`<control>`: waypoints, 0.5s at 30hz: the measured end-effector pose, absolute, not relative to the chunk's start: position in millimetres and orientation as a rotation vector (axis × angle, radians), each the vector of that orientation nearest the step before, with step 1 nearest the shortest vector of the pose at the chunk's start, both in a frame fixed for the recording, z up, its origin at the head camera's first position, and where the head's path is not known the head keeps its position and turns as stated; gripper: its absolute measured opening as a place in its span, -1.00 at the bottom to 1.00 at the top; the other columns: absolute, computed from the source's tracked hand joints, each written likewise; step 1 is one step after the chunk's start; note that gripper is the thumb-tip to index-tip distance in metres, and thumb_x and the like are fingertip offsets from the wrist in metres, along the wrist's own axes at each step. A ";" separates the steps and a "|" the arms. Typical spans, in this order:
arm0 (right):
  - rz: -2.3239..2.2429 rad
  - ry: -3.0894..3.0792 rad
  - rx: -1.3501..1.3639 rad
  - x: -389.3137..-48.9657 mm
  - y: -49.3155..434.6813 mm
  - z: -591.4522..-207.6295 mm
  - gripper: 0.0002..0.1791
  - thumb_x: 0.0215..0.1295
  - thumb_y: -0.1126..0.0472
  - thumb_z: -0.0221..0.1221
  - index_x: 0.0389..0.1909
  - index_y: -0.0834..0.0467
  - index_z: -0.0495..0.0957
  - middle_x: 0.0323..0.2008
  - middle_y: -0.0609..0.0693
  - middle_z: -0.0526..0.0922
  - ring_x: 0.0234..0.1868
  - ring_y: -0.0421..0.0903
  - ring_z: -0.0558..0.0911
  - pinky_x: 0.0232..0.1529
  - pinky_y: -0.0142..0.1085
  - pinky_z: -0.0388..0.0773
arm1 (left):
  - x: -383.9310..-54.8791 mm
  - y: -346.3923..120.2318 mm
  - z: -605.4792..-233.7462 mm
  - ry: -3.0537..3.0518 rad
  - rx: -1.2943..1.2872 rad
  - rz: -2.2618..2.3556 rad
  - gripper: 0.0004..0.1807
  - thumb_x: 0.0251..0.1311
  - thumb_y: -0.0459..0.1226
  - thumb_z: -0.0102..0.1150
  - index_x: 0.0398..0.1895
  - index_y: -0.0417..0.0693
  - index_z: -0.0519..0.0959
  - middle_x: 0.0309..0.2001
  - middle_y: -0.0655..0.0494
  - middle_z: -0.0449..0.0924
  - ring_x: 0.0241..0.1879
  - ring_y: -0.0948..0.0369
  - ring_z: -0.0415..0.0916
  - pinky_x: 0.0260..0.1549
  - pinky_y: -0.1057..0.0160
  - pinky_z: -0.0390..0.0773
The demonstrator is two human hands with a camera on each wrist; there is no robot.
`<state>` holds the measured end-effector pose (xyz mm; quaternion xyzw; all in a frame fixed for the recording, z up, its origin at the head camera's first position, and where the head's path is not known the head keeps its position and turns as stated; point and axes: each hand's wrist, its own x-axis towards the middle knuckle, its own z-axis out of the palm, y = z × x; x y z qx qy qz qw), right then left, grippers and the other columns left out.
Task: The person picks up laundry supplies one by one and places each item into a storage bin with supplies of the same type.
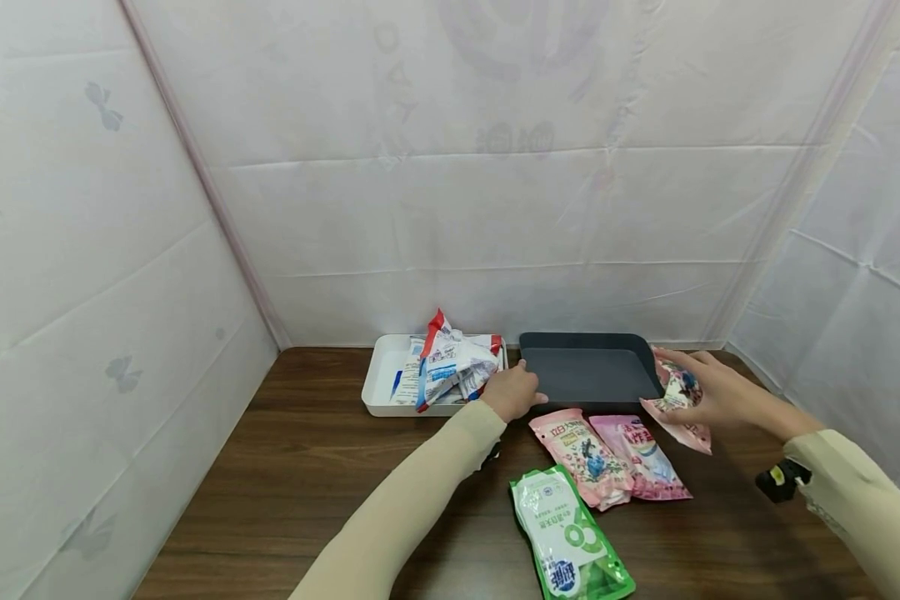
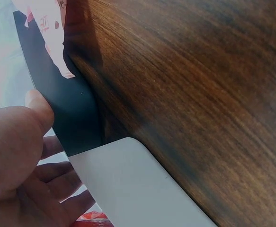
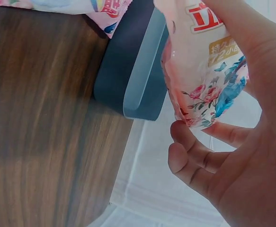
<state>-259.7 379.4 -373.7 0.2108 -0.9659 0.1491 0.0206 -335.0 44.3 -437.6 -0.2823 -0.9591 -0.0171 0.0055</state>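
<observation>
My left hand [image 1: 520, 392] grips the front left corner of an empty dark grey tray [image 1: 585, 372]. In the left wrist view the thumb of the left hand [image 2: 36, 113] presses on the wall of the dark tray [image 2: 69, 111]. My right hand [image 1: 693, 389] holds a pink floral pouch [image 1: 678, 398] tilted just past the tray's right edge. Close up, the right hand [image 3: 223, 135] pinches that pouch [image 3: 201, 66] between thumb and fingers, beside the dark tray's corner [image 3: 128, 71].
A white tray [image 1: 378, 379] left of the dark one holds crumpled red, white and blue pouches [image 1: 450, 362]. Two pink pouches [image 1: 585, 457] [image 1: 642, 458] and a green pouch [image 1: 570, 537] lie on the wooden table [image 1: 307, 467] in front. White cloth walls close three sides.
</observation>
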 end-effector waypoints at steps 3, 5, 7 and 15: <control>0.484 -2.986 0.661 -267.7 375.2 -373.3 0.14 0.14 -0.28 0.44 0.62 0.08 0.12 0.40 0.45 0.22 0.07 0.29 0.54 -0.20 0.12 0.53 | -335.0 44.4 -437.4 -3.004 -0.877 -0.051 -0.57 0.47 0.09 0.07 -0.28 0.04 0.79 0.45 -0.18 0.37 -0.09 0.09 0.69 -0.37 0.27 0.62; 0.500 -2.990 0.649 -272.1 373.0 -373.3 0.14 0.17 -0.30 0.42 0.63 0.06 0.09 0.43 0.45 0.19 0.11 0.31 0.52 -0.17 0.16 0.54 | -334.8 44.4 -437.3 -3.006 -0.876 -0.054 -0.57 0.47 0.09 0.07 -0.29 0.04 0.78 0.44 -0.18 0.37 -0.09 0.09 0.69 -0.38 0.27 0.61; 0.526 -2.996 0.630 -276.7 370.9 -373.6 0.13 0.17 -0.31 0.41 0.64 0.03 0.08 0.43 0.44 0.19 0.07 0.28 0.53 -0.16 0.16 0.54 | -334.3 44.2 -437.1 -3.005 -0.877 -0.055 -0.57 0.46 0.09 0.08 -0.32 0.04 0.78 0.44 -0.18 0.38 -0.12 0.09 0.69 -0.41 0.28 0.59; 0.560 -2.997 0.616 -295.5 365.0 -377.7 0.14 0.18 -0.25 0.44 0.62 0.12 0.08 0.38 0.48 0.23 0.17 0.36 0.44 -0.10 0.27 0.51 | -332.6 44.2 -434.3 -2.998 -0.885 -0.046 -0.55 0.47 0.09 0.07 -0.39 0.05 0.76 0.43 -0.18 0.39 -0.19 0.10 0.69 -0.46 0.30 0.54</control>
